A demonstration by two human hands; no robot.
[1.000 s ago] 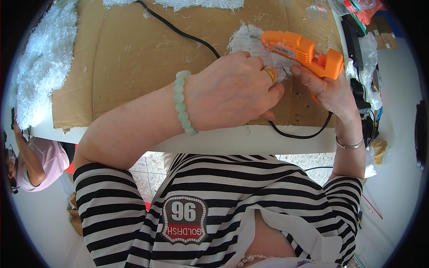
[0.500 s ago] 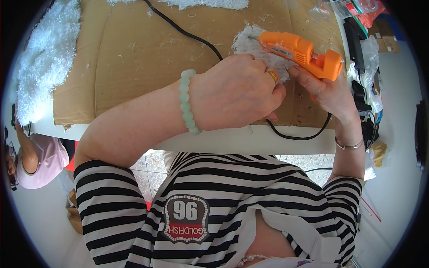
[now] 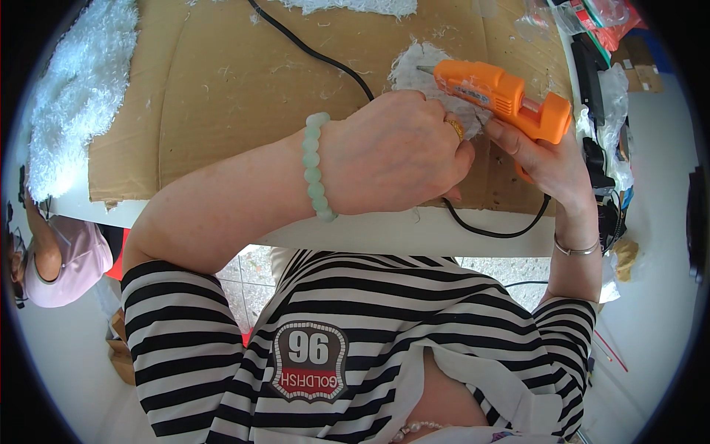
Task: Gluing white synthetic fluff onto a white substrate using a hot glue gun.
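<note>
My right hand (image 3: 551, 166) is closed around an orange glue gun (image 3: 510, 96), its metal nozzle pointing left. The thumb of that hand presses at the edge of a white fuzzy fabric piece (image 3: 416, 66), which lies under the nozzle. Close beside it, my left hand (image 3: 399, 152) is curled with its knuckles up, gripping the near part of the same fabric. Its fingertips are mostly hidden beneath the hand. A black cord (image 3: 503, 234) loops below the hands toward the glue gun.
Brown cardboard (image 3: 222, 81) covers the white table (image 3: 355, 231). Shaggy white fabric (image 3: 81, 96) lies at the left, with another strip (image 3: 355, 6) at the far edge. Plastic bags and black items (image 3: 589, 74) crowd the right edge. A person in pink (image 3: 70, 259) is at the far left.
The glue gun and my right hand have shifted slightly nearer and to the right. My left hand has moved a little right, still curled.
</note>
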